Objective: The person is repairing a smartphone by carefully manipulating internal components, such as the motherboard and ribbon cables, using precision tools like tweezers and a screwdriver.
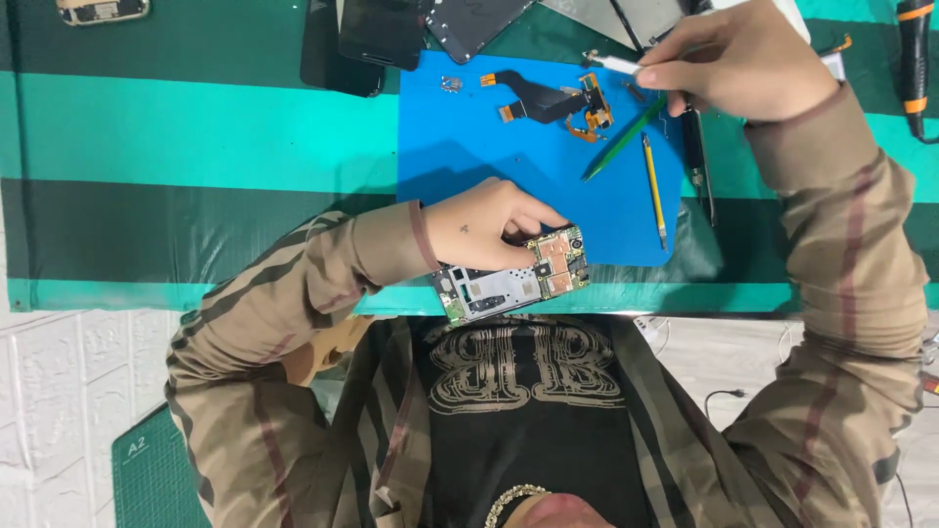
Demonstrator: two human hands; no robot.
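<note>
Circuit board [514,279] from a phone is sitting in the left hand [484,230], whose fingers are curling over its upper edge and closing on it, so that it is hanging just off the near edge of the blue mat [528,166], close to the person's chest. It is looking light and stiff but fragile: a thin green plate with silvery shield cans on one half and copper-coloured patches and tiny chips on the other, best taken by its bare edges, not by the components. The right hand [743,64] is working well apart from it, over the far corner of the mat, pinching a slim white-tipped tool [611,65] between thumb and fingertips; whether this is a pair of tweezers I cannot tell. Lying just beside that tip is a black flex cable [543,98] with orange ends, flat and floppy-looking, and a small metal piece [451,84] is resting farther along. A green stick [626,137], a thin yellow tool [653,186] and a black screwdriver [699,161] are lying near the right wrist. The mat is looking smooth and rubbery, resting on a striped green cloth [196,127], and dark glossy phone screens [391,29] are lining the far edge.
</note>
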